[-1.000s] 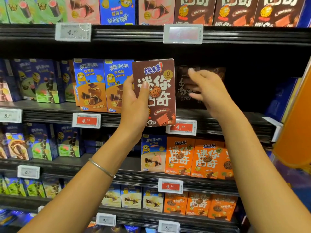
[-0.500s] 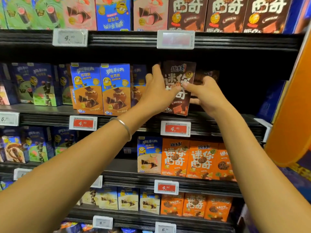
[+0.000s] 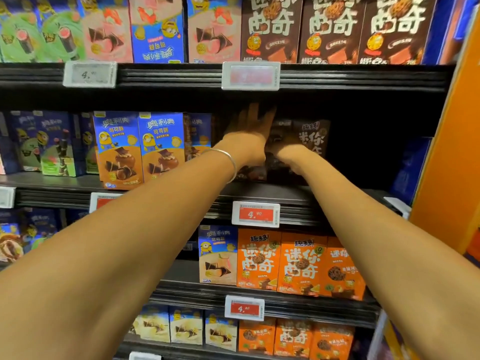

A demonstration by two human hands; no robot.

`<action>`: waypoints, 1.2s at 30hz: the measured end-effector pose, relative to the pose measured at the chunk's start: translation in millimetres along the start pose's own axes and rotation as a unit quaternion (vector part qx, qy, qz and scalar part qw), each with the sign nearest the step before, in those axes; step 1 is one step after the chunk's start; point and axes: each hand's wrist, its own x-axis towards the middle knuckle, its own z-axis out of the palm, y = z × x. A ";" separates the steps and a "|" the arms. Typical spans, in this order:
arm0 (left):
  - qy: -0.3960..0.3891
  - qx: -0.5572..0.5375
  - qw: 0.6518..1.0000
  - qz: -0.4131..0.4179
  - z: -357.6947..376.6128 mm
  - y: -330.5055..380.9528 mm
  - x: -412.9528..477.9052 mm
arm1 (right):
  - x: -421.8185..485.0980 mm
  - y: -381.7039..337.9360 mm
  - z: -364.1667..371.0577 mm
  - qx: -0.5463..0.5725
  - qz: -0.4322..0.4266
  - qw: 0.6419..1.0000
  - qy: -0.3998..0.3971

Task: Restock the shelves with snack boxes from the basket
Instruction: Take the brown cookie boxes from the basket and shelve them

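Arms extend forward side by side into the middle tier of the black metal shelf (image 3: 324, 196). The left hand (image 3: 248, 131) is raised at the wrist, back toward the camera. Its fingers are straight, point upward, and lie flat against the front of the brown cardboard snack box (image 3: 278, 136); they clasp nothing. A silver bangle (image 3: 228, 158) circles the left wrist. The right hand (image 3: 284, 155) sits lower, just beside the left wrist, deep in shadow. Whether its fingers clasp the box cannot be told.

Box position: upright on the middle tier, set back from the front edge, above the red price tag (image 3: 255, 213). A second brown box (image 3: 313, 137) stands just beside it on the right.

Change from one second ago: the left hand then gripped the box by its left edge, in front of the shelf edge, and the right hand reached toward the box already inside. Half a second ago the box was entering the opening. Now it stands inside and the left fingers have straightened.

Count:
- Brown boxes on the middle tier: two.
- Blue-and-orange boxes (image 3: 117, 149) at the front of the same tier: two, with a third set back.
- Upper-tier brown boxes (image 3: 271, 29): three.
- Orange boxes (image 3: 258, 261) on the tier below: three.
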 end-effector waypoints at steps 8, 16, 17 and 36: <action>0.035 0.082 0.996 0.017 7.3 -9.0 17.4 | 15.1 12.7 -30.7 -0.032 -0.034 0.976 0.214; 0.040 0.110 0.993 -0.006 15.5 -8.6 28.2 | 48.9 73.8 -51.1 0.120 0.141 0.944 0.273; 0.039 0.107 0.993 -0.004 16.6 -9.1 29.9 | 51.8 77.6 -50.5 0.197 0.137 0.941 0.237; -0.006 -0.062 0.998 -0.015 17.6 -11.7 75.2 | 61.4 87.4 -53.0 0.316 0.113 0.937 0.094</action>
